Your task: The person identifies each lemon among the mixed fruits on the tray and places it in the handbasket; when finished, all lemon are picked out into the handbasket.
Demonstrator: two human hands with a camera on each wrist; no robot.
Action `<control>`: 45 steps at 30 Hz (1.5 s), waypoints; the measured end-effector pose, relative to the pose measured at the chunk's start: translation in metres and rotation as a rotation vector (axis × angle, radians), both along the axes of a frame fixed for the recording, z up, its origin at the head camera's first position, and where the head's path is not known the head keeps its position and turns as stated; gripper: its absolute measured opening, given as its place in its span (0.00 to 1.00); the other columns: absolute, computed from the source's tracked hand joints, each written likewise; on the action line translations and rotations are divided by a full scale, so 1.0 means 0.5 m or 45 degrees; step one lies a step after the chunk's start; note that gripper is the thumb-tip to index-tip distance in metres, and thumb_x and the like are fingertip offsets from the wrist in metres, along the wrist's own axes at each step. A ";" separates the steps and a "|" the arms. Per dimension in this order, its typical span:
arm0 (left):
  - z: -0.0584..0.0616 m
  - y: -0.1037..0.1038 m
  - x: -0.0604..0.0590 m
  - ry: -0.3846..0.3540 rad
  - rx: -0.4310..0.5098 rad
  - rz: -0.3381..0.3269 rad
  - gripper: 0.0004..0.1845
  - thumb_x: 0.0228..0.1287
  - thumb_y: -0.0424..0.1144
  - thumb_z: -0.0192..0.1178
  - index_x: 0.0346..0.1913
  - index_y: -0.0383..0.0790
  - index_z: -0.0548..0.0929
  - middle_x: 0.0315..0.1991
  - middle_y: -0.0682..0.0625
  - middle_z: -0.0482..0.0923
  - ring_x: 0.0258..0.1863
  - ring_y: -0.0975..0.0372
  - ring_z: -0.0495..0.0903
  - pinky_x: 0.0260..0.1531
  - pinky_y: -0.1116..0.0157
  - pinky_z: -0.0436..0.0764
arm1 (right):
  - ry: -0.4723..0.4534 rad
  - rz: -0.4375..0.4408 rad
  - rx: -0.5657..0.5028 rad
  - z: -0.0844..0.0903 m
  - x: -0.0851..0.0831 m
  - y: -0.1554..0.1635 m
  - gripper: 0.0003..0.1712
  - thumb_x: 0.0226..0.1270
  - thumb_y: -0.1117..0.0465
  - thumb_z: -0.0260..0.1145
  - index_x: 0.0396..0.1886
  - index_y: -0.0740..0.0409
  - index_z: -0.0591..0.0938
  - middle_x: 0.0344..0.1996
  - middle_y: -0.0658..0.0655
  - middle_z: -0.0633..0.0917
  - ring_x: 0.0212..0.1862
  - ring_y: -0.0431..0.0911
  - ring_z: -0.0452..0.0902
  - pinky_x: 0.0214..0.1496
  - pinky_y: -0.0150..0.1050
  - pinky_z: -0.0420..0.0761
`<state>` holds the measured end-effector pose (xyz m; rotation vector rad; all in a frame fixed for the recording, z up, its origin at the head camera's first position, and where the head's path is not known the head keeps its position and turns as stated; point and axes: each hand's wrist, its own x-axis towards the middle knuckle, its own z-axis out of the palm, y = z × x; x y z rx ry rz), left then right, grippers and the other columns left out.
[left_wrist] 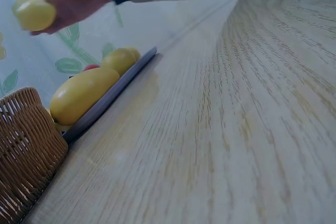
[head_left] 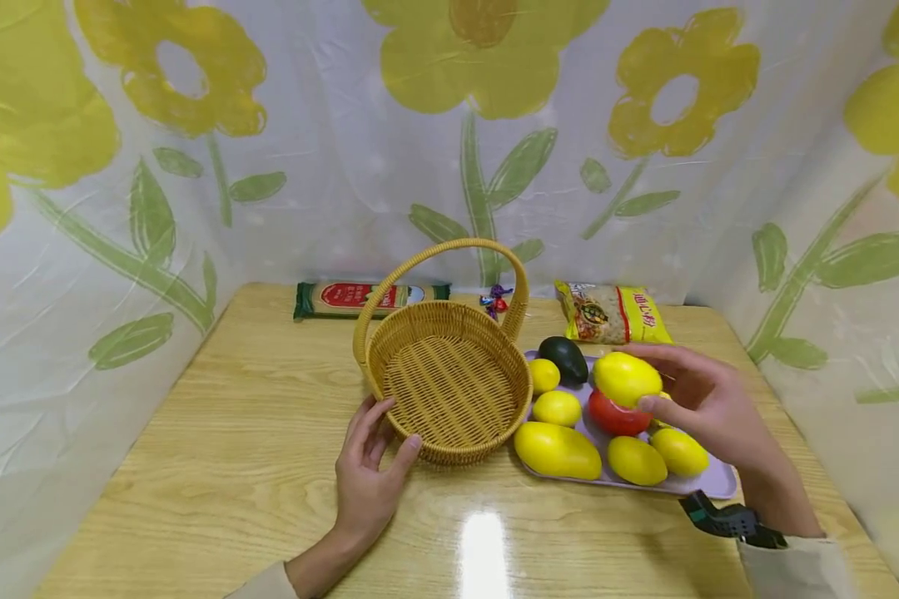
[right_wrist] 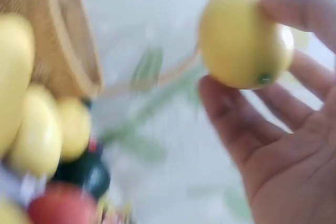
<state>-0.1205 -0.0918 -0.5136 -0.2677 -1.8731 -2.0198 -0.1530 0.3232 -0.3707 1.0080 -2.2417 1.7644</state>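
Yellow lemon (head_left: 626, 378): pinched between thumb and fingertips of my right hand (head_left: 707, 405), lifted clear above the lilac tray (head_left: 719, 482) at right of centre in the head view, over the red tomato (head_left: 616, 416) and the other yellow fruit. Wicker basket (head_left: 453, 383): at frame centre on the tabletop (head_left: 232, 466), empty, its near rim touched and steadied by my left hand (head_left: 367, 474), fingers relaxed and grasping nothing. Handling, as I judge it: keep the pinch firm on the smooth skin, carry the lemon under or round the handle (head_left: 434, 254), and set it low on the woven floor.
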 end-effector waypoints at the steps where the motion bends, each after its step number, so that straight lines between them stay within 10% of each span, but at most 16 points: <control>1: 0.000 0.000 0.000 0.000 0.001 -0.001 0.33 0.71 0.22 0.69 0.76 0.36 0.75 0.85 0.33 0.52 0.82 0.37 0.62 0.77 0.67 0.74 | 0.005 0.035 0.056 0.010 -0.008 -0.022 0.35 0.64 0.87 0.66 0.72 0.73 0.78 0.67 0.64 0.85 0.61 0.48 0.86 0.64 0.32 0.89; 10: -0.004 -0.002 -0.002 0.000 0.002 0.005 0.33 0.70 0.21 0.69 0.76 0.36 0.75 0.85 0.34 0.53 0.81 0.38 0.63 0.76 0.66 0.75 | -0.076 0.272 0.408 -0.015 -0.073 -0.192 0.29 0.75 0.68 0.75 0.73 0.51 0.83 0.66 0.53 0.87 0.59 0.45 0.86 0.63 0.39 0.90; 17: -0.005 -0.002 -0.002 0.000 0.019 -0.012 0.33 0.70 0.21 0.69 0.76 0.37 0.76 0.85 0.32 0.53 0.81 0.40 0.64 0.76 0.65 0.75 | -0.007 0.248 0.619 -0.069 -0.077 -0.268 0.27 0.75 0.61 0.77 0.71 0.44 0.84 0.64 0.46 0.87 0.52 0.41 0.85 0.51 0.44 0.93; 23: -0.004 0.000 -0.001 -0.002 0.019 -0.017 0.34 0.70 0.20 0.69 0.76 0.36 0.76 0.85 0.33 0.54 0.81 0.41 0.65 0.77 0.62 0.75 | 0.065 0.192 0.709 -0.091 -0.059 -0.311 0.30 0.74 0.58 0.78 0.73 0.43 0.83 0.69 0.43 0.85 0.70 0.43 0.81 0.73 0.50 0.85; 27: -0.003 -0.001 0.000 -0.003 0.011 -0.010 0.34 0.70 0.20 0.69 0.76 0.35 0.76 0.85 0.35 0.55 0.80 0.39 0.65 0.77 0.62 0.76 | 0.063 0.215 0.652 -0.085 -0.054 -0.315 0.31 0.74 0.60 0.77 0.74 0.48 0.82 0.71 0.45 0.84 0.69 0.46 0.83 0.71 0.50 0.87; 38: -0.003 -0.004 0.000 -0.014 0.027 -0.013 0.33 0.70 0.20 0.69 0.76 0.35 0.76 0.85 0.34 0.53 0.79 0.36 0.65 0.76 0.64 0.76 | 0.022 -0.037 0.389 -0.003 -0.092 -0.088 0.28 0.71 0.72 0.76 0.70 0.57 0.85 0.65 0.57 0.88 0.64 0.41 0.86 0.70 0.33 0.85; 45: -0.003 -0.003 0.000 -0.017 0.022 -0.007 0.33 0.70 0.21 0.69 0.76 0.37 0.76 0.85 0.36 0.53 0.79 0.35 0.66 0.75 0.61 0.76 | -0.132 -0.379 0.259 -0.037 -0.127 0.119 0.24 0.77 0.73 0.70 0.70 0.68 0.82 0.62 0.46 0.90 0.59 0.34 0.88 0.60 0.25 0.87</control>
